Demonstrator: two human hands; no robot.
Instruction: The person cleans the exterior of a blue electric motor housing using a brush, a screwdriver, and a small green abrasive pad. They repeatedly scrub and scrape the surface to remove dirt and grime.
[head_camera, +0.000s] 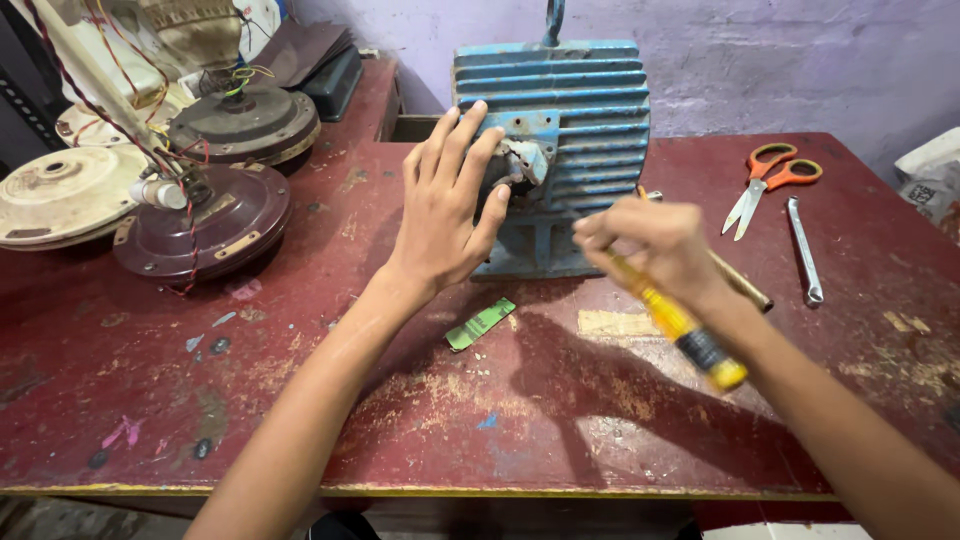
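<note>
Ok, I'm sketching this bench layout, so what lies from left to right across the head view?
Cream fan cover → maroon fan motor → left hand → blue motor → right hand with the screwdriver → scissors → wrench.

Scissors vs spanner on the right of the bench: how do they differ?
The scissors have orange handles and pale blades; the spanner is bare grey metal throughout. The scissors lie slanted, tips pointing down-left; the spanner lies nearly straight, away from the camera. The scissors lie farther back, the spanner nearer. Both rest flat on the red table, untouched by either hand.
</note>
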